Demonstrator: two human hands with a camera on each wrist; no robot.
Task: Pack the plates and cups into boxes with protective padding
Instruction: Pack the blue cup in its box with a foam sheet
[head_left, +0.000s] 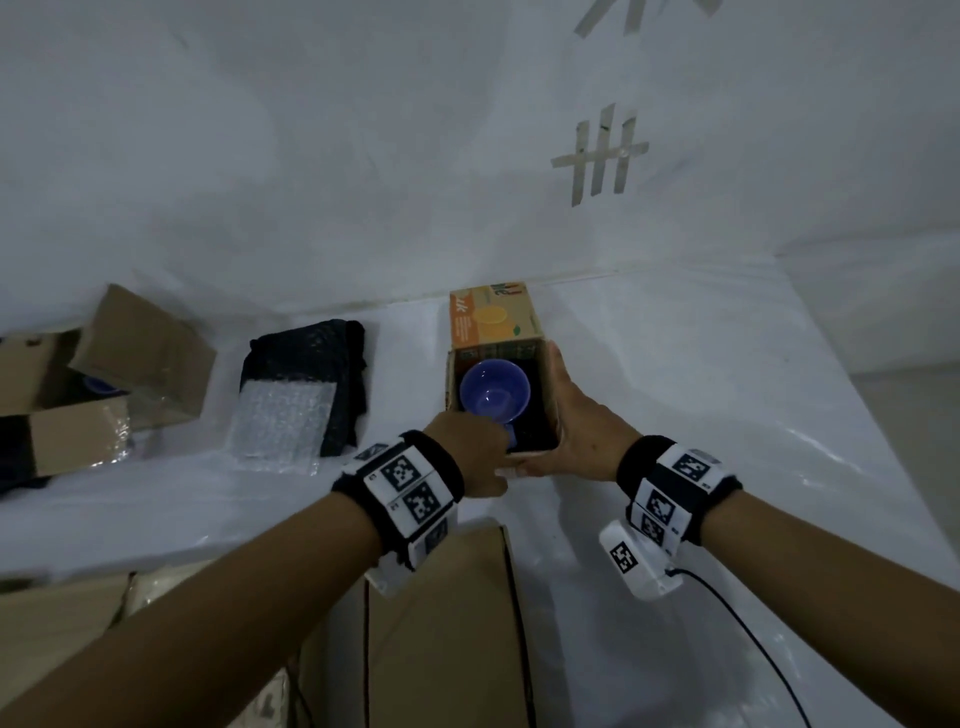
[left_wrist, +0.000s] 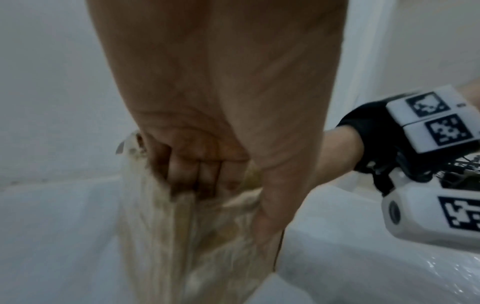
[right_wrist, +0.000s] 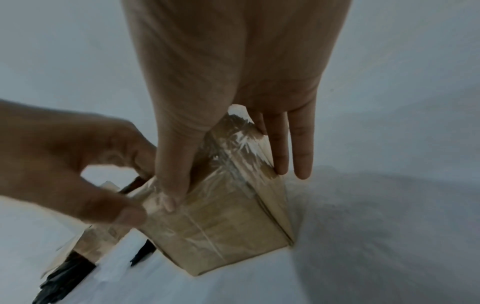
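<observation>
nearest, the left hand (head_left: 470, 449) is at the near rim of the small box (head_left: 545, 364), fingers curled down inside; it seems to pinch the blue cup (head_left: 493, 391) by its handle, tho that's mostly hidden. best to lower it slow & centred, w/ the dark padding under it, not let it knock the walls. the right hand (head_left: 569, 423) braces the box's right side, thumb on the near face, fingers straight along the wall. farther left, spare bubble wrap (head_left: 280, 415) waits on the white table (head_left: 701, 395).
</observation>
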